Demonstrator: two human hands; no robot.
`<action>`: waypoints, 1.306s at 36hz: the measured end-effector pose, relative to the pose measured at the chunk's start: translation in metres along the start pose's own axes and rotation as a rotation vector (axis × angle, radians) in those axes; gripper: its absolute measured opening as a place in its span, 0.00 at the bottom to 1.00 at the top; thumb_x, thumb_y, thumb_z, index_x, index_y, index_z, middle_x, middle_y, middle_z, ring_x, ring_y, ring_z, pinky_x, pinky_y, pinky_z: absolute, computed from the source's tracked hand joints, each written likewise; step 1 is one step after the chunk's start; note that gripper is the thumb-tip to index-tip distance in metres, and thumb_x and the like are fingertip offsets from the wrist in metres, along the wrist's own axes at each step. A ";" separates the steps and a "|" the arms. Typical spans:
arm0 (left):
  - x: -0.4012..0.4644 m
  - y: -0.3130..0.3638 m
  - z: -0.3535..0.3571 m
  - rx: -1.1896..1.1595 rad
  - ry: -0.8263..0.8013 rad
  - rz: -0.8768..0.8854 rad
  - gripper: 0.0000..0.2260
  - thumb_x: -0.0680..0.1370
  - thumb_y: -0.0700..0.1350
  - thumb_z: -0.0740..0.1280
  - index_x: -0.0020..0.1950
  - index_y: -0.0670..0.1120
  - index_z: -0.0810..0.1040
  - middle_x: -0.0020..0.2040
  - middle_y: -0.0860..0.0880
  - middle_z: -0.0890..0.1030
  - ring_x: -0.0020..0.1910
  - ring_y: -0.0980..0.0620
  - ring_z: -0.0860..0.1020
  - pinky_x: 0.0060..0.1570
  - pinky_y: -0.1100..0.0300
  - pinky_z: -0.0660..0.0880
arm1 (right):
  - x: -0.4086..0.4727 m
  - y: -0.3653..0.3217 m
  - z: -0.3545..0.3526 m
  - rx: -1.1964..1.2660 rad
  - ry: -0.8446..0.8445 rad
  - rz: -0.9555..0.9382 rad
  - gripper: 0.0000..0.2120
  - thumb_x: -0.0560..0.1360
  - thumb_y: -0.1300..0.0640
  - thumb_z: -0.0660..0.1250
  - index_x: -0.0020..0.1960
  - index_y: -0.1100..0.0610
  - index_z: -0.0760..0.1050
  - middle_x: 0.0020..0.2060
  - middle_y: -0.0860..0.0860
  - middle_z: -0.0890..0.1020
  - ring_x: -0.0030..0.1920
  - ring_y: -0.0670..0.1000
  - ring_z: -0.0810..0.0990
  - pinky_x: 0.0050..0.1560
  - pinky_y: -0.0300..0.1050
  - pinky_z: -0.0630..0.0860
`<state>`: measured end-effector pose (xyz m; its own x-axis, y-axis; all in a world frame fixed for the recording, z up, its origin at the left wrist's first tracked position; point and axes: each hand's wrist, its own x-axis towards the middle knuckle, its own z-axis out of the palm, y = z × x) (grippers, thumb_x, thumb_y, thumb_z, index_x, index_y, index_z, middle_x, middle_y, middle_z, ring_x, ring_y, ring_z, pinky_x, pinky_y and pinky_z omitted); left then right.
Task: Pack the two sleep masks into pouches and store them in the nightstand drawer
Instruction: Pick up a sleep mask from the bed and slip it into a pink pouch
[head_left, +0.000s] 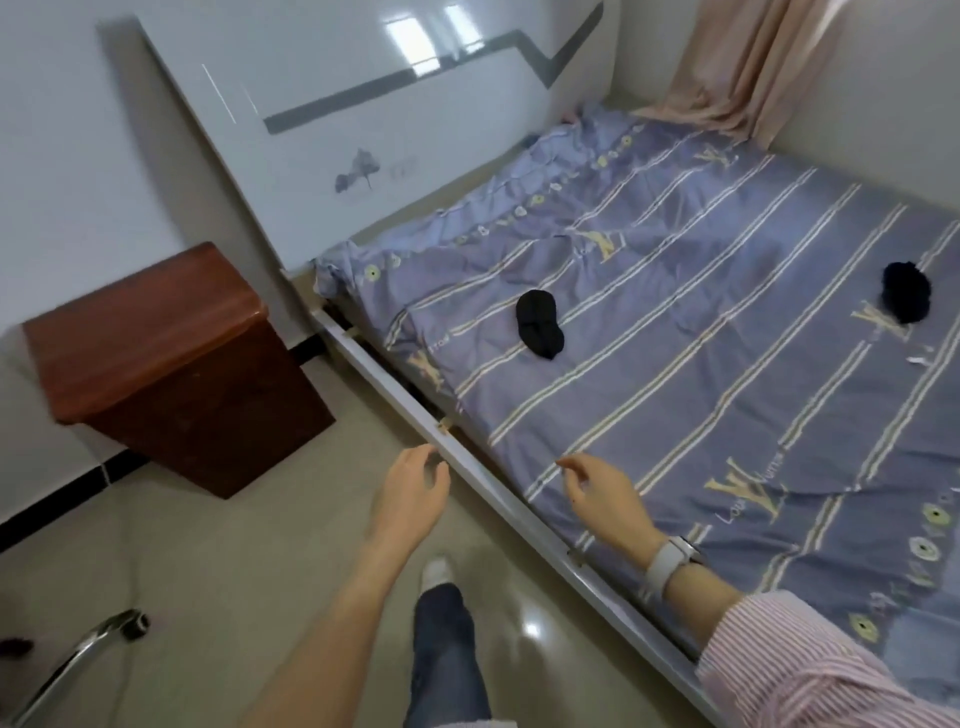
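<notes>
A black sleep mask (540, 323) lies flat on the purple striped bedsheet (701, 364), near the bed's left side. Farther right on the sheet sits a second dark, bunched piece of fabric (906, 291); I cannot tell whether it is a mask or a pouch. The reddish-brown wooden nightstand (156, 358) stands on the floor left of the bed, its drawer front hidden from this angle. My left hand (410, 493) hovers over the bed's side rail, fingers loosely apart, holding nothing. My right hand (602, 493) hangs over the sheet's near edge, also empty with fingers apart.
A glossy white headboard (337, 130) leans behind the bed. The white bed rail (467, 462) runs diagonally between floor and mattress. A pink curtain (737, 67) hangs at the far corner. A chrome chair leg (78, 660) shows at lower left. My leg and shoe (441, 623) stand on the beige floor.
</notes>
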<state>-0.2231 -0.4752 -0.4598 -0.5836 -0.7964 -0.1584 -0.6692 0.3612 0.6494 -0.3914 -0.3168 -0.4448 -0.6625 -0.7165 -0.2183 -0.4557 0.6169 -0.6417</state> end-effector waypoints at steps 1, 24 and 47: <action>0.023 -0.004 0.000 -0.007 -0.028 0.001 0.16 0.76 0.48 0.60 0.63 0.48 0.71 0.61 0.46 0.76 0.57 0.48 0.75 0.53 0.59 0.68 | 0.021 -0.004 0.004 -0.001 0.002 0.021 0.11 0.75 0.60 0.60 0.54 0.58 0.76 0.53 0.58 0.82 0.54 0.58 0.79 0.57 0.49 0.73; 0.408 -0.021 0.139 0.337 -0.518 0.079 0.28 0.77 0.55 0.58 0.74 0.50 0.53 0.77 0.44 0.53 0.74 0.41 0.50 0.71 0.40 0.54 | 0.404 0.062 0.053 0.101 0.069 0.491 0.17 0.76 0.59 0.59 0.64 0.61 0.67 0.59 0.61 0.75 0.59 0.61 0.74 0.57 0.51 0.71; 0.470 0.005 0.131 -0.684 -0.647 -0.557 0.12 0.78 0.52 0.59 0.55 0.48 0.76 0.54 0.45 0.81 0.46 0.52 0.82 0.47 0.57 0.78 | 0.454 0.042 0.058 0.893 -0.003 0.491 0.10 0.75 0.61 0.63 0.48 0.46 0.75 0.47 0.51 0.83 0.47 0.48 0.83 0.45 0.40 0.81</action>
<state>-0.5611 -0.7847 -0.6281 -0.5436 -0.2869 -0.7888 -0.6339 -0.4756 0.6098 -0.6765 -0.6349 -0.6130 -0.6553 -0.4512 -0.6058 0.4765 0.3754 -0.7950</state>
